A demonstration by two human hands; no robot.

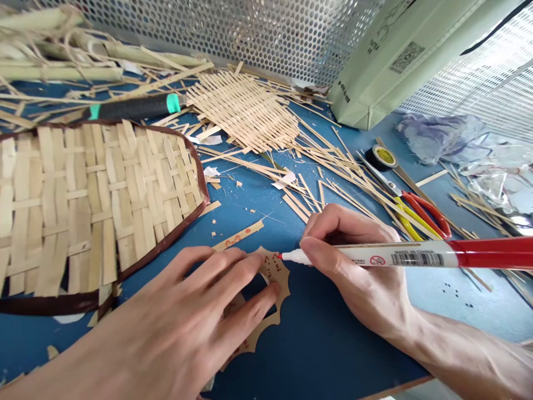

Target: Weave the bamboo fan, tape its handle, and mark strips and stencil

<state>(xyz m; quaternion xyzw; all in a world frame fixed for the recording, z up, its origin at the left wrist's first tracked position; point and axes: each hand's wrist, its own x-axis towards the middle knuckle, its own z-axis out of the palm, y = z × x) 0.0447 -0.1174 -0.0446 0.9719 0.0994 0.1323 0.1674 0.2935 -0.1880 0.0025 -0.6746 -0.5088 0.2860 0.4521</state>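
Observation:
Between the fingers of my right hand (362, 266) is a red and white marker pen (428, 254), its red tip at the upper edge of a scalloped brown ring (280, 278). Red marks show on the ring near the tip. My left hand (208, 300) lies over the ring's left part with fingers outstretched, pressing it against the blue table (325, 344). Much of the ring is hidden under that hand. Just beyond my left fingertips is a short flat strip (238, 235) with red marks.
A woven panel with dark brown edging (87, 200) lies left. Farther back are a smaller woven piece (245, 108), a black-handled tool (135, 106) and scattered strips. Scissors (422, 214), a tape roll (381, 158) and a green bag (383, 66) sit at right.

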